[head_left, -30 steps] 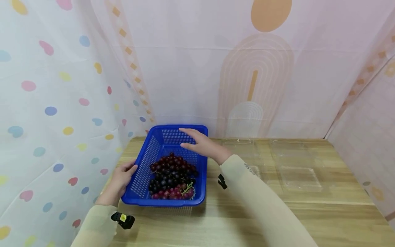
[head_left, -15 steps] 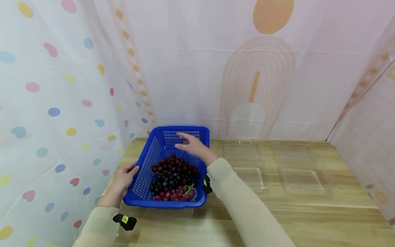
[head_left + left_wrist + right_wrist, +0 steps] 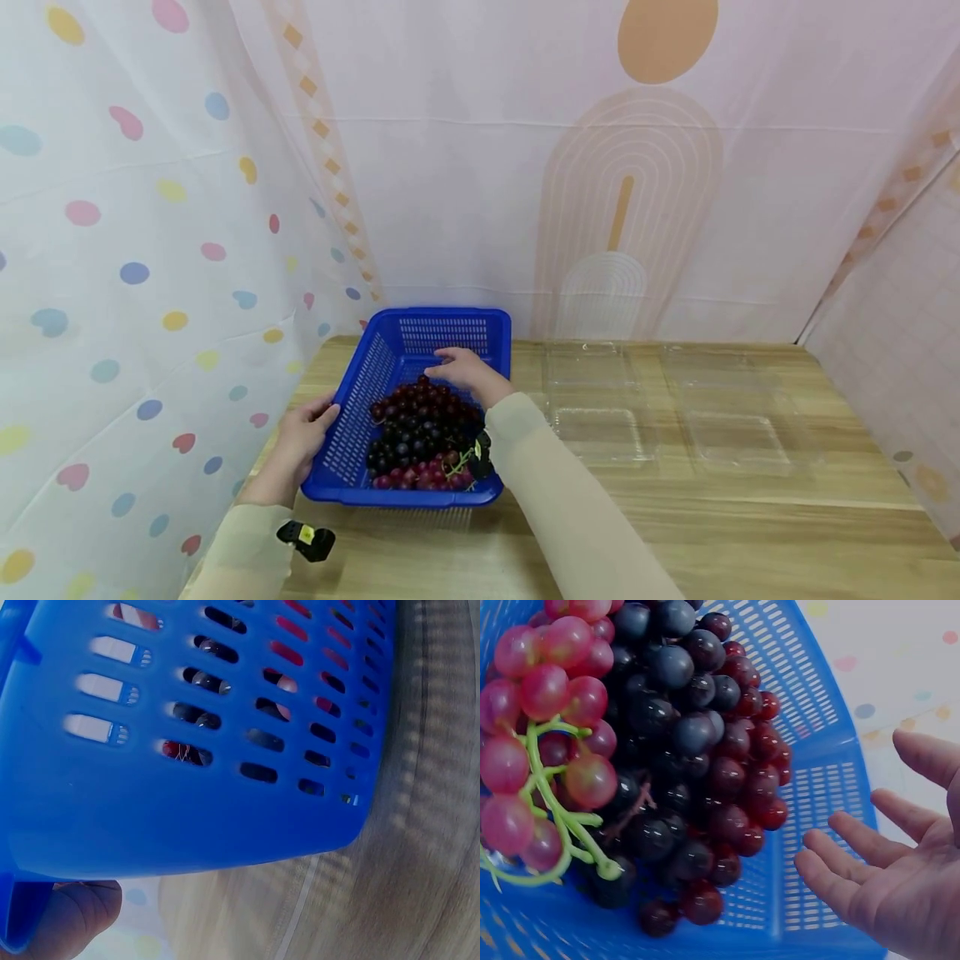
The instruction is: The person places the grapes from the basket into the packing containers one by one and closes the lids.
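one blue basket, head view: it sat on the wooden table, long axis running away from the person. inside, dark red bunch farthest, black bunch between, pink bunch nearest, all three touching and ranged crosswise. right hand was over the far part, nothing in it, just beyond the dark red bunch, so that fruit lay toward the person from the fingers. left hand gripped the left rim, thumb over it. clear plastic containers stood well apart to the right; pale curtain behind. left wrist view: slotted outer wall filled most of it, grapes showing through the slots, so the wall stood between left hand and fruit; only part of that hand showed under the rim. right wrist view: fingers apart and loosely bent, a gap from the dark red bunch, the nearest of the three. black bunch and green stem lay beyond; nothing seen in the gap.
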